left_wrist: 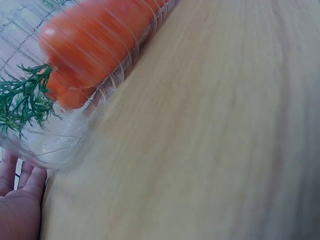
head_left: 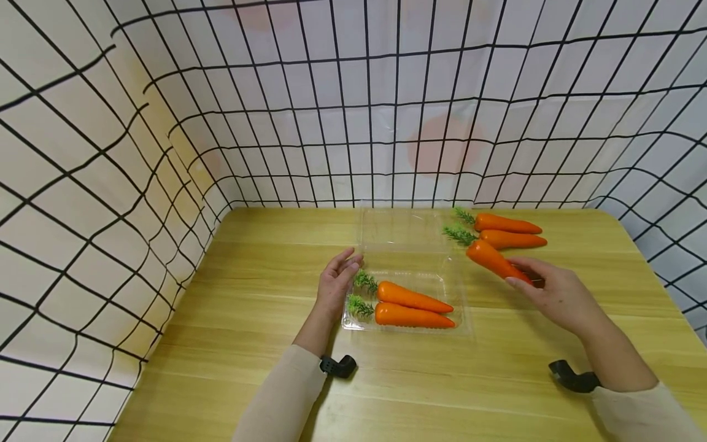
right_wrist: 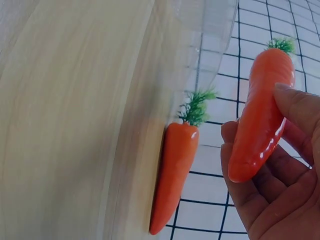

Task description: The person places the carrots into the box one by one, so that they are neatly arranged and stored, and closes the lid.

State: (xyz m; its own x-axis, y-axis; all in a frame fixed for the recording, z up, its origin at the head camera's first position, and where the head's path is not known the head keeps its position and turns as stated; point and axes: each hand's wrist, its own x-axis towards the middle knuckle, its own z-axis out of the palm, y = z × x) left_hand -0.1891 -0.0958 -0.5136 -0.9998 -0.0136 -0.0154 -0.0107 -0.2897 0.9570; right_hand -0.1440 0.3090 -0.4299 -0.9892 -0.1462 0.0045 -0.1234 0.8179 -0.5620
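Observation:
My right hand (head_left: 563,298) grips an orange toy carrot (head_left: 491,259) by its narrow end, its thick end pointing to the far left. In the right wrist view, thumb and fingers close round this carrot (right_wrist: 262,115), with its green tuft above. My left hand (head_left: 335,285) is at the left side of a clear plastic box (head_left: 461,288), fingers loosely extended by its rim. Inside the box two carrots (head_left: 414,315) lie side by side, leafy tops to the left. The left wrist view shows the fingers (left_wrist: 34,181) right at the box's corner.
Two more carrots (head_left: 508,223) lie on the wooden table (head_left: 248,307) at the back right, beyond my right hand. The box's clear lid (head_left: 400,227) is folded back toward the rear. Black grid mesh (head_left: 342,123) over pale cloth surrounds the table's back and sides.

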